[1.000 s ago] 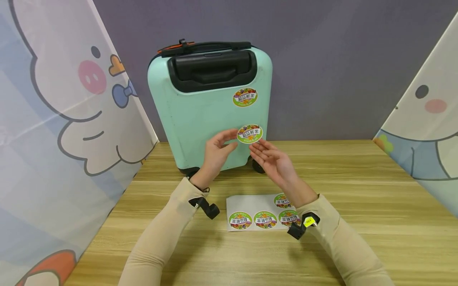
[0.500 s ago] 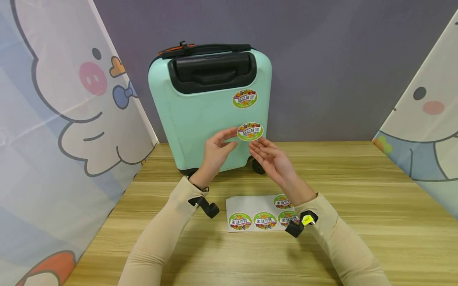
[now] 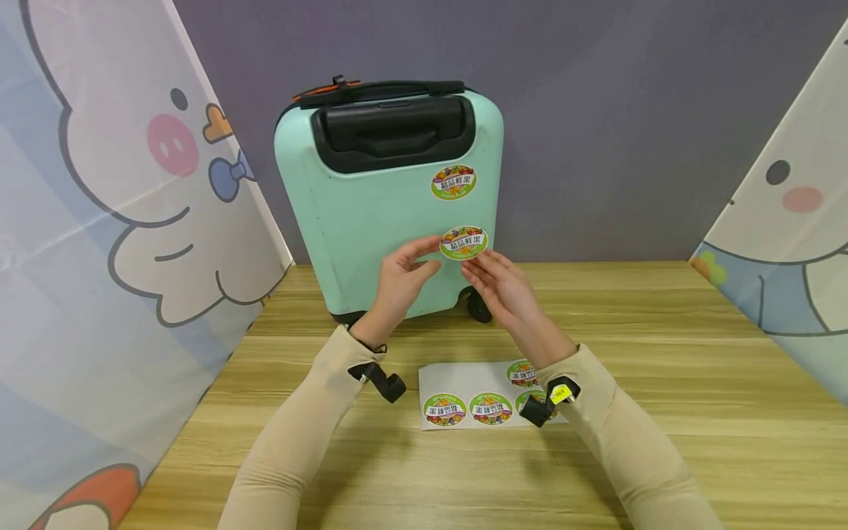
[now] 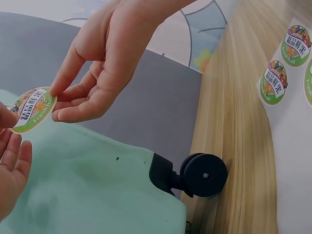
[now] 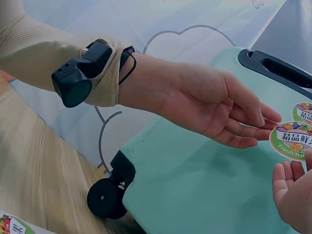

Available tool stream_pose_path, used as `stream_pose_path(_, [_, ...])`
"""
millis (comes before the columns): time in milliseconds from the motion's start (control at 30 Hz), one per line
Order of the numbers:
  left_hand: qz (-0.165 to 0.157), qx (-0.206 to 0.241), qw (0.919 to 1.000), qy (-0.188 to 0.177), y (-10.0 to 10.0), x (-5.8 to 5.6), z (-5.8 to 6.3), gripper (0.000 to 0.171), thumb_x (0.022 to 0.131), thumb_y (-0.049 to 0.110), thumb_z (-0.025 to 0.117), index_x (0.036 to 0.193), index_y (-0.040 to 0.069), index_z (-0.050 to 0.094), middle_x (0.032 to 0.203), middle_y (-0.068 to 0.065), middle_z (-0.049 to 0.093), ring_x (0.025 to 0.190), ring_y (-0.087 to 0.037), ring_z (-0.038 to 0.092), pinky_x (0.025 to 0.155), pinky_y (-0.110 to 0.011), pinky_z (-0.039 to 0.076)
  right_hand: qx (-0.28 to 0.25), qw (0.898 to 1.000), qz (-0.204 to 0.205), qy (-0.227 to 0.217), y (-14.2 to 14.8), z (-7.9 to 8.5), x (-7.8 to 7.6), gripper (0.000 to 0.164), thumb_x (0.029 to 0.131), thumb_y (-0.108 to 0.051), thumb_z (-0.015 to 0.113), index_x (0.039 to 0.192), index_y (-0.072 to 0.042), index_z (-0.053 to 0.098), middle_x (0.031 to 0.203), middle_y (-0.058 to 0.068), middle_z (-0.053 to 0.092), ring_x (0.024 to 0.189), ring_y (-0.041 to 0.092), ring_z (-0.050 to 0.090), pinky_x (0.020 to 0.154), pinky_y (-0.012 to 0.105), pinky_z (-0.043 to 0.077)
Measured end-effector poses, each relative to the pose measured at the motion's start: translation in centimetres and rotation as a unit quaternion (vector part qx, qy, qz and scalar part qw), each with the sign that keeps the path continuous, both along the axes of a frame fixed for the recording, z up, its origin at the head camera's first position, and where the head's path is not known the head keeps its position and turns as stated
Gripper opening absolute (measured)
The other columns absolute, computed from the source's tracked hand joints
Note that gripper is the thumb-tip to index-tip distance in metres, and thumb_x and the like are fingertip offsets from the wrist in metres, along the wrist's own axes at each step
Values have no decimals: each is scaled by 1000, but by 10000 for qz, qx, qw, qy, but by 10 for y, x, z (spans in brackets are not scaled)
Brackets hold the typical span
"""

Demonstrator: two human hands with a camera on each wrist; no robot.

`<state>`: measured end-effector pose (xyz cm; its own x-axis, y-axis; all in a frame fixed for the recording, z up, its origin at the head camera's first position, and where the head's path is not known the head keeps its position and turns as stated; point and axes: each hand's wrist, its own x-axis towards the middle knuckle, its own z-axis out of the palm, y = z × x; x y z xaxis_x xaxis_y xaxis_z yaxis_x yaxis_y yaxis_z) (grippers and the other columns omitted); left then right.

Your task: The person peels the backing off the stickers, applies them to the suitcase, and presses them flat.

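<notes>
An oval fruit sticker (image 3: 464, 243) with a green border is held up before the lower right of a mint-green suitcase (image 3: 371, 221). My left hand (image 3: 400, 280) holds its left edge at the fingertips, the thumb standing apart below. From the lower right, my right hand (image 3: 506, 291) pinches the sticker's edge; in the left wrist view one fingertip of that right hand (image 4: 105, 68) lies on the sticker (image 4: 34, 109). A matching sticker (image 3: 453, 182) sits on the suitcase above. In the right wrist view, my left hand's fingertips (image 5: 275, 119) meet the sticker's edge.
On the wooden table (image 3: 629, 368) lies a white sheet (image 3: 457, 374) with several more oval stickers, partly under my right wrist. The suitcase stands upright on black wheels (image 3: 478, 308) against a grey wall (image 3: 596, 132). Cartoon-printed panels (image 3: 165, 221) flank both sides.
The sticker has risen slightly against the suitcase. My right hand has turned and shifted a little left, its fingers now nearer the sticker's lower edge. My left hand has hardly moved.
</notes>
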<state>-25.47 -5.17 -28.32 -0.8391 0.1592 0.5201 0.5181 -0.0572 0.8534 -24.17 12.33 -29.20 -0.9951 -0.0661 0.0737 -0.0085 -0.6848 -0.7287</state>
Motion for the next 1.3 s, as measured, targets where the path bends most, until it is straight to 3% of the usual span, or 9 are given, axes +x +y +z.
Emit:
stream_pose_path(300, [-34, -73, 9998, 190, -1, -2, 5, 35, 91, -11, 60, 126, -11, 62, 124, -24, 63, 118, -33, 59, 94, -38, 52, -267, 9996, -119, -35, -3, 3, -5, 3, 102, -2, 51, 102, 1, 52, 95, 10, 61, 92, 20, 63, 89, 27, 54])
stream_pose_path(500, [41, -84, 9998, 172, -1, -4, 9, 35, 91, -10, 61, 126, -9, 63, 123, -23, 64, 116, -33, 60, 93, -39, 52, -213, 9996, -200, -37, -5, 5, -8, 4, 102, -1, 49, 103, -1, 53, 94, 10, 61, 91, 19, 63, 88, 27, 54])
stream_pose_path(767, [236, 62, 9997, 102, 3, -10, 12, 32, 91, -7, 66, 123, -7, 66, 118, -21, 67, 106, -33, 65, 90, -35, 54, -532, 9983, -233, -13, -8, 8, -11, 5, 97, -1, 62, 98, 2, 58, 90, 11, 63, 88, 20, 65, 86, 28, 55])
stream_pose_path(867, [306, 146, 9994, 69, 5, -11, 15, 30, 90, -6, 68, 120, -7, 67, 114, -20, 69, 101, -30, 67, 86, -33, 55, -548, 9981, -274, -49, -8, 9, -12, 1, 98, 0, 58, 98, 1, 59, 90, 11, 63, 87, 20, 65, 86, 29, 55])
stream_pose_path(1033, [433, 275, 9987, 30, 8, -13, 18, 26, 89, -5, 69, 115, -7, 69, 109, -19, 71, 95, -24, 68, 83, -31, 56, -476, 9981, -351, -155, -10, 9, -16, 11, 102, 0, 50, 95, -2, 59, 88, 10, 63, 86, 19, 65, 85, 28, 56])
stream_pose_path(1300, [550, 415, 9976, 2, 11, -18, 19, 23, 90, -7, 68, 113, -8, 70, 107, -21, 71, 95, -24, 68, 86, -32, 56, -656, 9969, -394, -157, -13, 10, -20, 6, 101, 1, 50, 100, -1, 56, 88, 11, 64, 85, 19, 65, 83, 28, 56])
